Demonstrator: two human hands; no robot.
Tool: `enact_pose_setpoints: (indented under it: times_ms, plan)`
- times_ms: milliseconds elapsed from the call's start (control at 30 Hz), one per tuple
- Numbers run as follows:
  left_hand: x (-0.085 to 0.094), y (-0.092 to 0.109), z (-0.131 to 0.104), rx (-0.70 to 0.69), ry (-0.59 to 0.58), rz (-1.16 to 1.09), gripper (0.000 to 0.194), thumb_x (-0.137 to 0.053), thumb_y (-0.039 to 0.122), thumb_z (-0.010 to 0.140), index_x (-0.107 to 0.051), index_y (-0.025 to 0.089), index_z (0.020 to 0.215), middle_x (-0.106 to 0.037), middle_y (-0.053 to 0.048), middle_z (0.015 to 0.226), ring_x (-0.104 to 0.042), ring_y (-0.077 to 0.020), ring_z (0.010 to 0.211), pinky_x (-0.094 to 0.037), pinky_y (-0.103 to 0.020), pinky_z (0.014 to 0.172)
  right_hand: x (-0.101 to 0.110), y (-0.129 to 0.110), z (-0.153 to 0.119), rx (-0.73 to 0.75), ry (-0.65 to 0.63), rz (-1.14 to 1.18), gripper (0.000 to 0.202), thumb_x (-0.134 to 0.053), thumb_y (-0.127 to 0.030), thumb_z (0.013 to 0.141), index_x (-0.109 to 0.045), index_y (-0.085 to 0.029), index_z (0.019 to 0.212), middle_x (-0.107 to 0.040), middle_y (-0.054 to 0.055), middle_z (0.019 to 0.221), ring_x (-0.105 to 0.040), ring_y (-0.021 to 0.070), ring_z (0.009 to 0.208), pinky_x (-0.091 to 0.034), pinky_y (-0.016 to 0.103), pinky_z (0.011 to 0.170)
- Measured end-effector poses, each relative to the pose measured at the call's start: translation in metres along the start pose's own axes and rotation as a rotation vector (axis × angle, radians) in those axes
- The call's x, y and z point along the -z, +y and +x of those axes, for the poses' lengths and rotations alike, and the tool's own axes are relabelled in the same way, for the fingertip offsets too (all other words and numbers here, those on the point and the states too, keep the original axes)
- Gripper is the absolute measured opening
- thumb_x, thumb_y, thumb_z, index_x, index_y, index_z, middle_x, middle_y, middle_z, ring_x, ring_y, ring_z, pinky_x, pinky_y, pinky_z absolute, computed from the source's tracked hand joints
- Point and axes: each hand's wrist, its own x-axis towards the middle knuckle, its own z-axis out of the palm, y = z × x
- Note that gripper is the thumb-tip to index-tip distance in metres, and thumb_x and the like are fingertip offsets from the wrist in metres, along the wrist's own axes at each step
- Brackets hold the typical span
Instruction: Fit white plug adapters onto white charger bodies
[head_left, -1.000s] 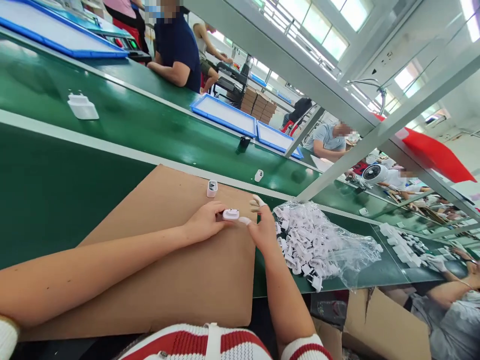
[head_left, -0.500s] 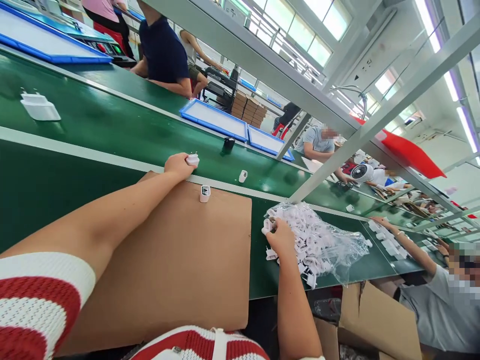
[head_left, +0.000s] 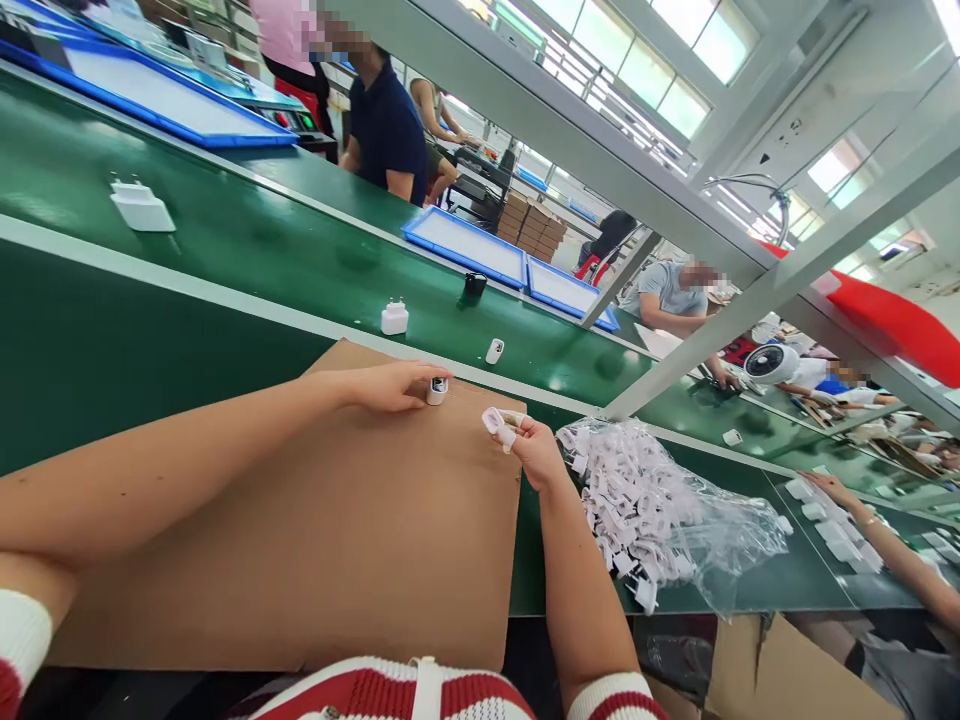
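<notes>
A white charger housing (head_left: pixel 436 393) with a dark open end stands on the brown cardboard sheet (head_left: pixel 360 540). My left hand (head_left: pixel 390 386) reaches over it, fingers stretched along its top and the thumb apart at its left side. My right hand (head_left: pixel 536 450) is closed on a white plastic plug cover (head_left: pixel 501 427), held above the cardboard's right edge. Right of that hand lies a clear bag (head_left: pixel 637 490) spilling many similar white plastic parts. Beyond the cardboard, a white charger (head_left: pixel 394 318) stands on the green belt with its pins up.
On the belt are another white charger (head_left: pixel 144 208), a white housing (head_left: pixel 494 351) and a black piece (head_left: pixel 474 285). Blue-rimmed trays (head_left: pixel 465 245) line the far side. A metal post (head_left: pixel 660 340) slants up from the bench. A co-worker's hand (head_left: pixel 829 487) is at the right.
My left hand has let go of the charger on the belt and moved to the housing on the cardboard. The right hand has brought a plug cover leftward from the pile. The view has shifted.
</notes>
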Motion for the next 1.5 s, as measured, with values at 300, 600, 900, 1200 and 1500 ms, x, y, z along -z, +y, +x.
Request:
enact_pose_setpoints:
  times_ms: [300,600,900,1200,1500]
  plan:
    - [-0.062,0.048,-0.017,0.062,0.189,-0.092,0.046,-0.067,0.063,0.078,-0.069,0.024,0.102,-0.076,-0.008,0.106,-0.070,-0.0276,0.092,-0.054,-0.036,0.078,0.004,0.018,-0.006,0.120,0.183,-0.046,0.067,-0.099,-0.040,0.060,-0.077,-0.024,0.121,-0.081,0.008,0.114,-0.078,0.0233,0.096,-0.065,0.036,0.086]
    - [-0.106,0.048,-0.026,0.040,0.303,-0.245,0.050,-0.071,0.071,0.081,-0.076,0.023,0.094,-0.076,-0.007,0.096,-0.069,-0.0268,0.088,-0.055,-0.037,0.077,0.004,0.027,-0.013,0.348,0.094,-0.889,0.028,-0.069,-0.007,0.084,-0.082,-0.022,0.104,-0.079,0.008,0.106,-0.071,0.0241,0.104,-0.058,0.037,0.093]
    - [-0.111,0.033,-0.020,-0.010,0.295,-0.299,0.049,-0.073,0.070,0.080,-0.076,0.023,0.092,-0.073,-0.007,0.095,-0.068,-0.0279,0.093,-0.053,-0.038,0.079,-0.028,0.019,-0.019,0.643,0.055,-0.955,0.047,-0.058,-0.003,0.089,-0.077,-0.026,0.126,-0.079,0.008,0.118,-0.068,0.0258,0.113,-0.056,0.039,0.101]
    - [-0.111,0.033,-0.020,-0.053,0.292,-0.283,0.044,-0.069,0.066,0.082,-0.070,0.022,0.081,-0.069,-0.007,0.087,-0.065,-0.0273,0.087,-0.048,-0.038,0.075,-0.034,0.010,-0.009,0.587,-0.051,-1.061,0.044,-0.058,0.000,0.084,-0.081,-0.024,0.112,-0.079,0.007,0.107,-0.069,0.0253,0.106,-0.056,0.036,0.094]
    - [-0.108,0.040,-0.023,0.017,0.317,-0.287,0.046,-0.071,0.068,0.074,-0.066,0.022,0.075,-0.067,-0.005,0.082,-0.065,-0.0265,0.083,-0.049,-0.037,0.075,-0.048,0.003,-0.003,0.431,0.022,-1.241,0.034,-0.065,-0.002,0.081,-0.082,-0.022,0.102,-0.079,0.006,0.096,-0.071,0.0244,0.096,-0.053,0.036,0.096]
